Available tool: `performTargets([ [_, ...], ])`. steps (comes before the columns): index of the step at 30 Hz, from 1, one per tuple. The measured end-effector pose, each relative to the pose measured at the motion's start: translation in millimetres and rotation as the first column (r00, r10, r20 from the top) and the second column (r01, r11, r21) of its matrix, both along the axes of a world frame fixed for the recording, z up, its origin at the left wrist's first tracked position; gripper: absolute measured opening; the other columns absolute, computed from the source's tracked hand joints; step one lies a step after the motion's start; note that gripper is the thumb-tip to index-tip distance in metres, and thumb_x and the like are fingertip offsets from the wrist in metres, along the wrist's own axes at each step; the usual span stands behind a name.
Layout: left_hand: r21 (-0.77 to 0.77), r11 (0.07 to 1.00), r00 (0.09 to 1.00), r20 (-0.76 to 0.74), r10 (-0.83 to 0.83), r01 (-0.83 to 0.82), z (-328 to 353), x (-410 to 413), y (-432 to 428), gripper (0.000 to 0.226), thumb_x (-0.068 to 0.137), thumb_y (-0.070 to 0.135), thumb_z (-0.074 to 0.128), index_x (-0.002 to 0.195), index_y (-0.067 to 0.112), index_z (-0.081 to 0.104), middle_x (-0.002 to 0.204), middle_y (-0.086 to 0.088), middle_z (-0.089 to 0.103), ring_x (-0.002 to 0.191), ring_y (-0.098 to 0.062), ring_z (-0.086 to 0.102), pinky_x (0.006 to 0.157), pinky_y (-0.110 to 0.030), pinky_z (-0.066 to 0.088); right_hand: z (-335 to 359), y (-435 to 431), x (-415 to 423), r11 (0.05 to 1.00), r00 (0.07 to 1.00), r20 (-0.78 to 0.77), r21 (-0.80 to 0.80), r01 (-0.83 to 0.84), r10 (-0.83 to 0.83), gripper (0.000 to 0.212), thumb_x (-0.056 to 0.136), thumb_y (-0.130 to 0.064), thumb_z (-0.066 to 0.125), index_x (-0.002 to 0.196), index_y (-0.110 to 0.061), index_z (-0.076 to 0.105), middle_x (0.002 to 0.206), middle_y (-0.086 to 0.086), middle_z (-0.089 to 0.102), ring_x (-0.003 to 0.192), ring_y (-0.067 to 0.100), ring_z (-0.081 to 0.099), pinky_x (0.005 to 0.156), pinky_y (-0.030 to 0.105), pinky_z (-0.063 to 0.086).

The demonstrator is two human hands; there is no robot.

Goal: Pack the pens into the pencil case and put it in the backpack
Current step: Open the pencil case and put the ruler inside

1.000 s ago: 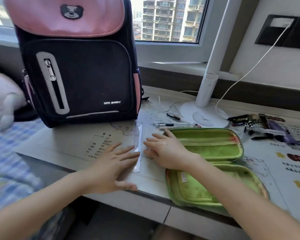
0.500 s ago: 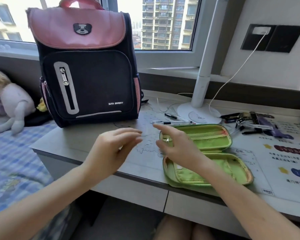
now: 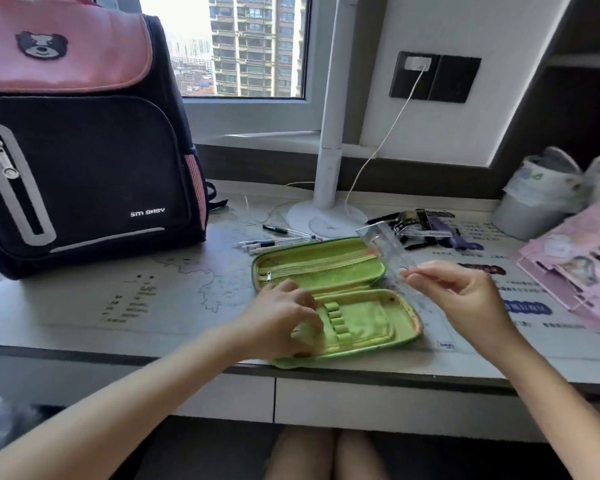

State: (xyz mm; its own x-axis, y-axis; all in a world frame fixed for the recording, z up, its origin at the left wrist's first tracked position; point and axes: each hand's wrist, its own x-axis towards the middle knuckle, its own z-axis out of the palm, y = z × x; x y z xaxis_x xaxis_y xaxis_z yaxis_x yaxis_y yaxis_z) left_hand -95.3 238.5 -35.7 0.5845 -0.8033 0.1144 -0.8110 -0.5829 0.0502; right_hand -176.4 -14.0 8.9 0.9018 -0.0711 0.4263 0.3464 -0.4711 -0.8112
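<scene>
Head view: the pencil case (image 3: 357, 271) lies open on the desk (image 3: 66, 306), long axis left to right; the left hand (image 3: 284, 323) curls its fingers on the near half, holding it; the right hand (image 3: 465, 299) pinches a clear ruler (image 3: 383, 249) over the case's right end; the pens (image 3: 274, 241) lie just behind the case, parallel to it, nearer the left hand; the backpack (image 3: 90, 168) stands far left, flap down; a lamp base (image 3: 326, 218) sits beyond the pens.

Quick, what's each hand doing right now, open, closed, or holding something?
Left hand: fingers curled on the open green fabric pencil case; grip cannot be told.
Right hand: pinching the near end of the clear plastic ruler.
</scene>
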Motion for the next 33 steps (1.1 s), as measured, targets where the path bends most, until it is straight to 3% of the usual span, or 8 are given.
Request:
performTargets([
  [7,0.25,0.964,0.987,0.101,-0.123,0.094,8,15,-18,0.05,0.076,0.055,0.057,0.114,0.023,0.058,0.104,0.001,0.062,0.088,-0.019,0.042,0.074,-0.032,0.045,-9,6,-11,0.909,0.998,0.061,0.417,-0.021,-0.005,0.016,0.074,-0.027,0.066,0.086,-0.029,0.076,0.07,-0.003,0.071,0.064,0.008,0.06,0.054,0.017,0.049],
  [10,0.111,0.986,0.991,-0.058,-0.118,0.124,19,20,-12,0.031,0.08,0.034,0.059,0.107,0.018,0.062,0.093,-0.004,0.068,0.081,-0.023,0.055,0.067,-0.028,0.045,-8,14,-15,0.888,0.976,0.215,0.444,-0.119,0.023,0.018,0.076,-0.026,0.066,0.092,-0.026,0.074,0.076,-0.002,0.073,0.067,0.013,0.065,0.059,0.021,0.053],
  [14,-0.284,0.957,0.966,-0.259,-0.021,-0.056,25,36,7,0.01,0.087,0.009,0.055,0.087,0.006,0.064,0.071,-0.003,0.064,0.056,-0.007,0.05,0.054,-0.009,0.037,-19,29,-11,0.977,0.927,0.371,-0.211,0.036,0.046,0.019,0.083,-0.024,0.065,0.1,-0.02,0.071,0.085,-0.008,0.074,0.075,0.01,0.067,0.066,0.023,0.054],
  [19,-0.371,0.886,0.905,-0.41,0.111,-0.277,19,43,4,0.019,0.092,0.02,0.051,0.088,0.007,0.064,0.058,0.013,0.049,0.043,0.001,0.041,0.043,-0.011,0.031,-45,43,8,0.498,0.97,0.24,-0.846,0.188,0.042,0.035,0.052,0.0,0.085,0.077,-0.023,0.077,0.059,-0.006,0.066,0.055,0.017,0.058,0.045,0.018,0.042],
  [22,-0.365,0.886,0.897,-0.426,0.114,-0.286,19,46,4,0.021,0.093,0.023,0.05,0.088,0.007,0.063,0.058,0.011,0.048,0.045,-0.001,0.037,0.045,-0.013,0.031,-45,50,16,0.304,1.0,0.012,-0.953,0.007,0.017,0.019,0.068,-0.012,0.075,0.078,-0.028,0.073,0.067,-0.008,0.064,0.068,0.014,0.054,0.051,0.022,0.044],
  [27,-0.36,0.9,0.858,-0.512,0.029,-0.245,17,47,10,0.025,0.091,0.033,0.051,0.089,0.013,0.065,0.061,0.003,0.047,0.046,-0.004,0.035,0.043,-0.013,0.029,-29,35,21,0.477,0.94,-0.34,-0.829,-0.293,-0.014,0.049,0.084,0.003,0.044,0.12,-0.026,0.061,0.109,-0.001,0.066,0.105,0.018,0.054,0.088,0.03,0.047],
  [30,-0.366,0.898,0.808,-0.59,-0.021,-0.244,15,49,14,0.02,0.087,0.047,0.052,0.083,0.033,0.066,0.058,0.01,0.048,0.049,-0.006,0.036,0.045,-0.014,0.03,-25,31,20,0.437,0.902,-0.432,-0.813,-0.385,-0.008,0.072,0.076,0.013,0.038,0.131,-0.032,0.049,0.124,-0.002,0.059,0.115,0.018,0.051,0.093,0.028,0.045],
  [33,-0.376,0.897,0.814,-0.58,-0.03,-0.235,12,52,14,0.015,0.086,0.048,0.053,0.078,0.041,0.065,0.052,0.014,0.052,0.047,-0.004,0.035,0.044,-0.012,0.03,-27,33,31,0.381,0.936,-0.344,-0.858,-0.345,0.072,0.045,0.083,0.001,0.052,0.117,-0.027,0.064,0.106,-0.002,0.069,0.098,0.017,0.061,0.086,0.028,0.047],
])
